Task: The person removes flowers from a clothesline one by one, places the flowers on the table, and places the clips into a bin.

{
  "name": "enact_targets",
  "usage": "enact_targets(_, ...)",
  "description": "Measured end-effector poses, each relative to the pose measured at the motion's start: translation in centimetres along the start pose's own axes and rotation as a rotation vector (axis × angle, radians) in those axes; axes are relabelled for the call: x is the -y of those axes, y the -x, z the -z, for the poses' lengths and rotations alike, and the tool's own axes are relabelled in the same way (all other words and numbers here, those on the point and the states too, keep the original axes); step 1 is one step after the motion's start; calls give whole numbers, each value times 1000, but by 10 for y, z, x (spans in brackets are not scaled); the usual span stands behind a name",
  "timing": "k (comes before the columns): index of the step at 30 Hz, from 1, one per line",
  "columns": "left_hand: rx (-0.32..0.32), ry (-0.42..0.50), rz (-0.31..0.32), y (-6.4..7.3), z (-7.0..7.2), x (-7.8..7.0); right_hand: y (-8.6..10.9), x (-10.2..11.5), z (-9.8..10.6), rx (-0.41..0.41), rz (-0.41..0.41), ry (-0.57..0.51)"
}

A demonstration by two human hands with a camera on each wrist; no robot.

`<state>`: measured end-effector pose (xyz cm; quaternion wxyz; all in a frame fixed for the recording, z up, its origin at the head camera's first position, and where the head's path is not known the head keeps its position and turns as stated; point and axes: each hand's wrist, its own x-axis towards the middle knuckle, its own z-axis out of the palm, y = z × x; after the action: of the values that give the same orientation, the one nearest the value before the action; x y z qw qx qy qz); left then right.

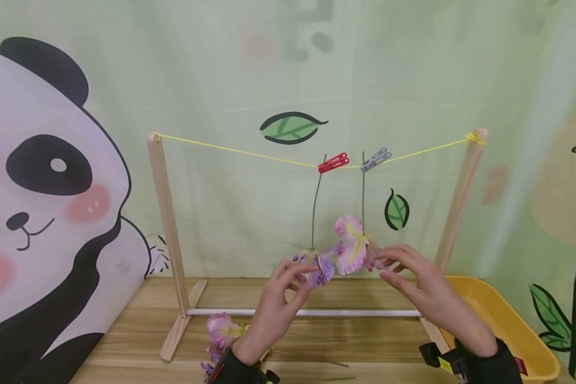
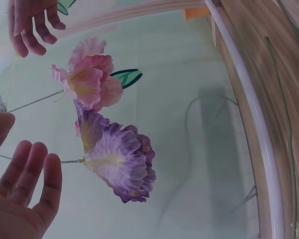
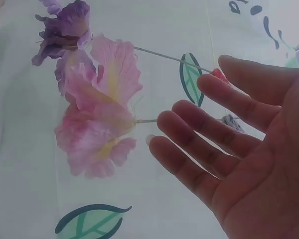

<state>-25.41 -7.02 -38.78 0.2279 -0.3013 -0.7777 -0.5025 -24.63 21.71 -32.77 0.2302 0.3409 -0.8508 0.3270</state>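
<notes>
Beneath the sagging yellow line, hung head-down by thin stems: a purple flower under the red clothespin and, just beside it, a pink flower under the grey clothespin. Near the purple petals, left hand with fingers loosely bent, thumb well apart, holding nothing. Near the pink petals, right hand with fingers spread and wide, likewise holding nothing; whether grazing a petal on either side, impossible to tell. On the worktop, beside the left forearm, more loose flowers.

Judging by the ruffled edges, probably artificial: very light, soft, easily creased, not slippery, liable to swing or twist at a nudge. Stems likely springy and stiffer than the petals, perhaps wire-cored. Best taken by the stem, just above the bloom, in a gentle pinch of thumb and forefinger. For arranging petals, only a light touch at the outer edges; no downward tug, for fear of slipping a stem out of its clothespin or pulling a bloom loose.
</notes>
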Motion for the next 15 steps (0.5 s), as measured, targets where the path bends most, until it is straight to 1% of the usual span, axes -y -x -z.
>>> enact_targets(4, -43, -14, -51, -1, -1, 2, 0, 1, -5, -13, -3, -1)
enact_targets(5, -50, -16, -57, -1, -2, 5, 0, 1, -6, -17, -4, -2)
enact_targets(8, -76, -9, -60, -3, -1, 3, -1, 3, -10, -32, -8, -7)
enact_targets(12, -102, -1, -45, -7, 3, -5, -6, 7, -13, -51, 6, -13)
enact_targets(15, -125, -2, -52, -14, 8, -18, -16, 11, -14, -57, 38, -5)
